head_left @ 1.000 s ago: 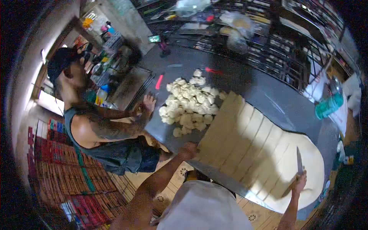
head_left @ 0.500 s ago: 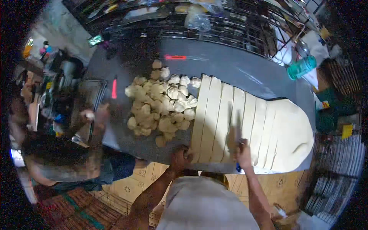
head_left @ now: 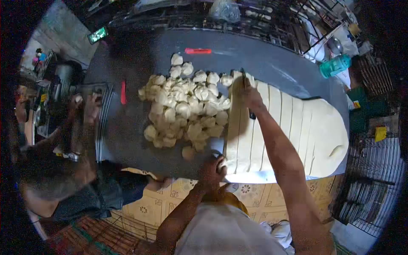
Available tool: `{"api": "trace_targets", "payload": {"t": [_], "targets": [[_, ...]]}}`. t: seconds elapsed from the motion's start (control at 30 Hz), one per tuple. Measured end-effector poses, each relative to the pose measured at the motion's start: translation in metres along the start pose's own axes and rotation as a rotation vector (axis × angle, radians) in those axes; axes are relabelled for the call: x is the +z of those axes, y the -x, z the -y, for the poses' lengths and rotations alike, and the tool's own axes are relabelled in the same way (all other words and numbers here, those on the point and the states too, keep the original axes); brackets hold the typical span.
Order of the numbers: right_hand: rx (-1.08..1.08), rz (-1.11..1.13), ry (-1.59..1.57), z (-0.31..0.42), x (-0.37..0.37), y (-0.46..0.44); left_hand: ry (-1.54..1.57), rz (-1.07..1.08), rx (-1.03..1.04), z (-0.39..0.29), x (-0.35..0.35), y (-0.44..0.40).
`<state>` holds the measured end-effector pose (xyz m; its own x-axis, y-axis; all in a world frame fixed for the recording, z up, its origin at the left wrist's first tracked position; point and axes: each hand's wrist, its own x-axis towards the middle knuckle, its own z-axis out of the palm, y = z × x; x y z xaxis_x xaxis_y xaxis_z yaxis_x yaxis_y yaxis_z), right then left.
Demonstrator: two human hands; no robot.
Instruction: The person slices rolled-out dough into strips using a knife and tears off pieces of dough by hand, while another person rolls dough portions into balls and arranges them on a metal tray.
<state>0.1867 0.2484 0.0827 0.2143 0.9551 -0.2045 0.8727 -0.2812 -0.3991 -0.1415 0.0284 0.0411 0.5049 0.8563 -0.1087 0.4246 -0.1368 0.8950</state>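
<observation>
My right hand (head_left: 253, 101) is closed around the handle of a knife (head_left: 244, 80), high over the left part of a large pale dough sheet (head_left: 325, 131). Its dark blade points to the far edge, by the top of the leftmost strips. Long, nearly parallel cuts divide most of the sheet; the rounded right end is uncut. At the sheet's near left corner, my left hand (head_left: 211, 171) is closed, with a bit of pale dough (head_left: 222, 165) showing at its fingers. Left of the sheet lies a heap of small dough pieces (head_left: 182, 110).
A co-worker (head_left: 63, 182) sits at the left, hands raised beside a metal tray (head_left: 102, 123). Red strips (head_left: 198, 51) lie on the grey table (head_left: 255, 55). A teal bottle (head_left: 335, 66) stands at the back right; wire racks (head_left: 369, 187) line the right.
My right hand has moved up and left with the knife, from the middle of the sheet's near edge to the far left strips. My left hand stays by the near left corner.
</observation>
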Motion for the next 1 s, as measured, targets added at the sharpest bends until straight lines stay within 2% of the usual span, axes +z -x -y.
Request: {"api": "trace_targets", "payload": {"t": [0.07,0.13,0.2,0.23,0.3,0.33,0.37,0.4,0.47,0.5,0.53,0.6,0.63,0.73,0.8,0.87,0.9,0.97,1.0], "targets": [[-0.045,-0.034,-0.123,-0.029,0.045,0.000,0.015,0.010,-0.036,-0.007,-0.003,0.000],[-0.099,-0.102,-0.235,-0.054,0.061,0.009,-0.013,-0.115,0.168,-0.012,-0.004,-0.003],[0.088,0.039,0.014,0.026,-0.001,0.093,0.032,-0.064,-0.066,-0.008,0.006,0.004],[0.088,0.021,0.011,0.019,0.013,0.118,0.027,-0.064,-0.050,-0.008,0.004,0.003],[-0.124,-0.016,0.003,0.008,0.043,0.169,0.042,-0.172,0.262,-0.009,-0.001,-0.003],[-0.162,-0.056,-0.038,0.017,0.044,0.212,-0.007,-0.166,0.262,-0.020,-0.009,-0.008],[-0.198,-0.096,-0.081,0.035,0.038,0.256,-0.058,-0.158,0.260,-0.031,-0.015,-0.007],[-0.141,0.061,-0.170,0.050,0.027,0.290,-0.086,-0.168,0.127,-0.038,-0.011,0.005],[0.011,0.046,-0.299,0.065,0.042,0.351,-0.059,-0.126,-0.036,-0.047,-0.009,0.008],[-0.197,-0.186,-0.321,0.055,0.061,0.383,-0.057,-0.127,-0.020,-0.047,-0.006,0.012],[-0.099,-0.131,-0.255,0.050,0.082,0.410,-0.071,-0.144,0.025,-0.043,-0.003,0.013],[-0.046,0.125,-0.278,0.063,0.044,0.455,-0.097,-0.194,0.106,-0.031,0.002,0.014],[0.043,0.245,-0.157,0.066,0.033,0.475,-0.113,-0.221,0.142,-0.030,0.001,0.014],[0.067,0.359,-0.106,0.068,0.008,0.516,-0.125,-0.233,0.095,-0.038,-0.001,0.021],[0.186,0.241,-0.293,0.072,-0.015,0.509,-0.152,-0.290,0.188,-0.039,0.003,0.020],[0.144,-0.017,-0.319,0.050,-0.006,0.460,-0.171,-0.348,0.224,-0.037,0.010,0.017],[0.229,0.014,-0.320,0.038,-0.004,0.427,-0.171,-0.342,0.215,-0.035,0.012,0.014],[0.231,-0.021,-0.308,0.017,-0.006,0.333,-0.221,-0.339,0.183,-0.037,0.010,0.010],[0.300,0.008,-0.309,0.009,-0.014,0.280,-0.136,-0.215,0.036,-0.059,-0.002,0.010]]}}
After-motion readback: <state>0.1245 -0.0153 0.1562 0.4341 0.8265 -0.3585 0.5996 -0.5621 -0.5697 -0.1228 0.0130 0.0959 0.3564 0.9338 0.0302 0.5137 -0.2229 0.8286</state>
